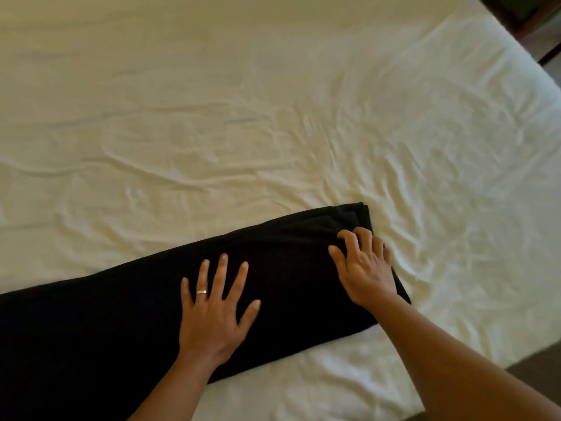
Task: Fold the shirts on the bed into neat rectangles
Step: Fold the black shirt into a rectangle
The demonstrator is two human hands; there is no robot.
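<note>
A black shirt [127, 305], folded into a long narrow strip, lies across the near part of the bed from the left edge of view to right of centre. My left hand [212, 308] presses flat on its middle with the fingers spread; a ring is on one finger. At the strip's right end my right hand [364, 265] has its fingers curled into the fabric, gripping that end.
The bed [273, 117] is covered by a wrinkled cream sheet that fills most of the view. Its right edge and near right corner border dark flooring [534, 363]. Dark wooden furniture [531, 22] stands past the far right corner.
</note>
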